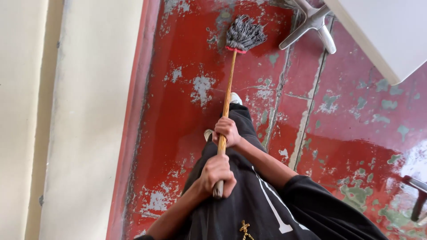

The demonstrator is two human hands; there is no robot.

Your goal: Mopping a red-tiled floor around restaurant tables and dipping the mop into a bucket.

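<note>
A mop with a wooden handle [227, 95] and a grey string head [243, 33] bound by a red band rests on the red floor ahead of me. My right hand [227, 131] is closed around the handle partway down. My left hand [216, 175] grips the handle's top end, close to my body. The mop head lies on a worn, wet-looking patch of floor near the metal table base. I wear black clothes, and my white shoes [235, 98] show beside the handle.
A cream wall [80, 120] runs along the left. The red painted floor [178, 115] is chipped and shiny. A white table [382, 31] with a metal foot [311, 24] stands at upper right. A dark metal piece [418, 195] sits at the right edge.
</note>
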